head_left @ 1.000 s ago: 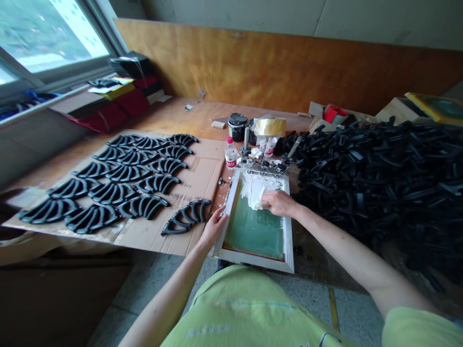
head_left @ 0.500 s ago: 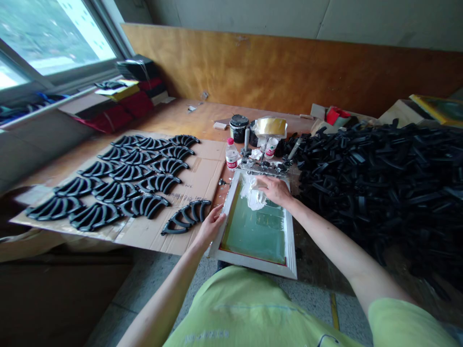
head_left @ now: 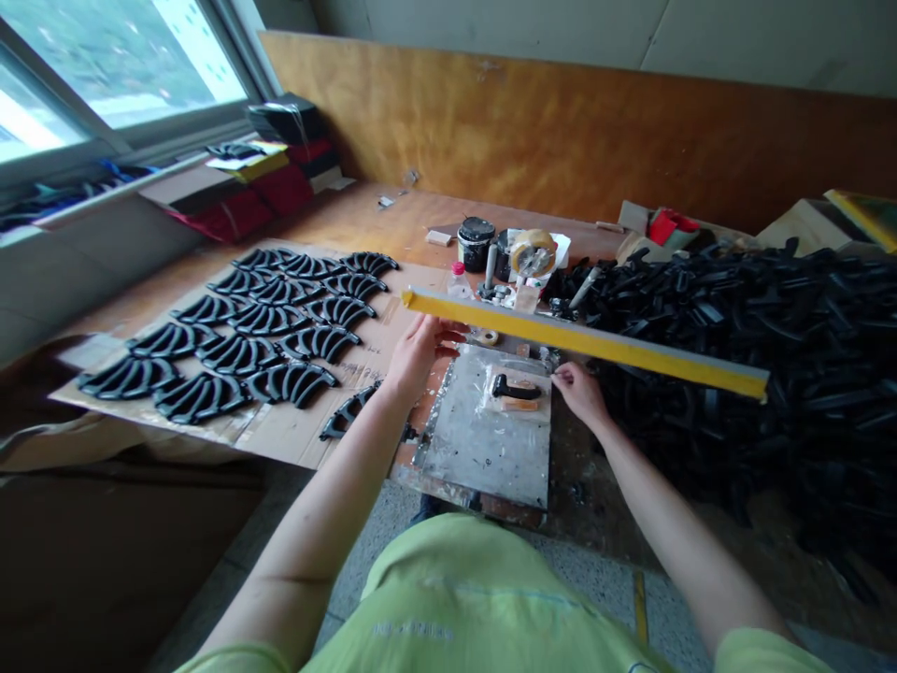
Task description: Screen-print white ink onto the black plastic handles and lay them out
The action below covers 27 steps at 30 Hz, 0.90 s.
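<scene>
The screen-printing frame [head_left: 595,338] is tilted up, its yellow-taped edge facing me. Under its left end, my left hand [head_left: 424,353] has its fingers stretched apart; whether they touch the frame is unclear. Below lies a grey metal base plate [head_left: 483,449], where a small black curved part [head_left: 515,386] rests among orange-brown pieces. My right hand [head_left: 580,391] is beside the plate's right edge, fingers closed together. Anything in its fingertips is too small to make out. Metal clamp hardware [head_left: 561,307] stands behind the frame.
Rows of black ribbed parts [head_left: 256,318] lie on a cardboard sheet [head_left: 294,435] to the left. A large heap of black parts [head_left: 701,308] covers the right. Behind stand a black-lidded tub [head_left: 476,245], a tape roll [head_left: 531,252] and a red-capped bottle [head_left: 458,279].
The frame has swung up from lying flat, uncovering the base plate and black part. My left hand has moved forward; my right hand has left the white ink and moved right and down.
</scene>
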Each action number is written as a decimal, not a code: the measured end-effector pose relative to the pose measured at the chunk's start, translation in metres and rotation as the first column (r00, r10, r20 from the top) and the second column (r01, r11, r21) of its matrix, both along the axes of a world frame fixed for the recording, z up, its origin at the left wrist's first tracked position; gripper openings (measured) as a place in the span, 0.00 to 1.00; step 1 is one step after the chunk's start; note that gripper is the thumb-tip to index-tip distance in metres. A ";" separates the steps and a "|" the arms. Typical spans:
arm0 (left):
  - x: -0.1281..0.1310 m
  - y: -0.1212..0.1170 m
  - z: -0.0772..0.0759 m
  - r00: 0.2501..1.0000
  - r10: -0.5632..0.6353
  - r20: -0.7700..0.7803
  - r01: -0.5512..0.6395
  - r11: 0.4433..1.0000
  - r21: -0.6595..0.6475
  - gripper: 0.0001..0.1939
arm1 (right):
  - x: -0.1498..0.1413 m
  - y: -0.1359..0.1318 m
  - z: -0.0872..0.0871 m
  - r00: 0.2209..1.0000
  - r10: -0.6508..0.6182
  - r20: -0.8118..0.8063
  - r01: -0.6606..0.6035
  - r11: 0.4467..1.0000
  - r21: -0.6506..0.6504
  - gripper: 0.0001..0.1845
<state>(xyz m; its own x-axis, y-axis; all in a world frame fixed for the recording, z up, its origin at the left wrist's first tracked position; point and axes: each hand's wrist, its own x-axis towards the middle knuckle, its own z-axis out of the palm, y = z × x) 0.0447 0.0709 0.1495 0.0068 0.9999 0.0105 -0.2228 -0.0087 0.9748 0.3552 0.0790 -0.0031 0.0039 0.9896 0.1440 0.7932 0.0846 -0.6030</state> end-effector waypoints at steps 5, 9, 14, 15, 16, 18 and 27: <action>0.000 -0.009 -0.016 0.999 0.050 0.018 -0.049 0.997 -0.054 0.25 | -0.039 -0.018 0.001 0.936 0.293 0.196 -0.286 0.956 -0.062 0.13; 0.000 -0.059 -0.057 0.977 -0.203 -0.063 0.164 0.909 -0.382 0.30 | -0.064 -0.022 0.035 0.916 0.385 0.115 -0.385 0.923 -0.020 0.06; -0.012 -0.107 -0.109 0.992 0.057 0.112 0.012 0.845 -0.535 0.29 | -0.161 -0.053 0.054 0.791 0.592 0.154 -0.610 0.781 0.135 0.08; -0.022 -0.112 -0.119 0.977 0.181 0.113 -0.093 0.837 -0.539 0.27 | -0.183 -0.059 0.052 0.746 0.643 0.173 -0.665 0.735 0.132 0.09; -0.035 -0.116 -0.129 0.954 0.284 0.096 -0.188 0.816 -0.547 0.26 | -0.204 -0.063 0.048 0.701 0.690 0.179 -0.712 0.692 0.121 0.10; -0.069 -0.124 -0.149 0.907 0.421 0.023 -0.335 0.753 -0.566 0.25 | -0.239 -0.062 0.034 0.639 0.752 0.163 -0.768 0.634 0.086 0.14; -0.180 -0.142 -0.220 0.769 0.418 -0.484 -0.639 0.482 -0.599 0.27 | -0.325 0.003 -0.038 0.724 0.661 0.197 -0.577 0.736 -0.354 0.23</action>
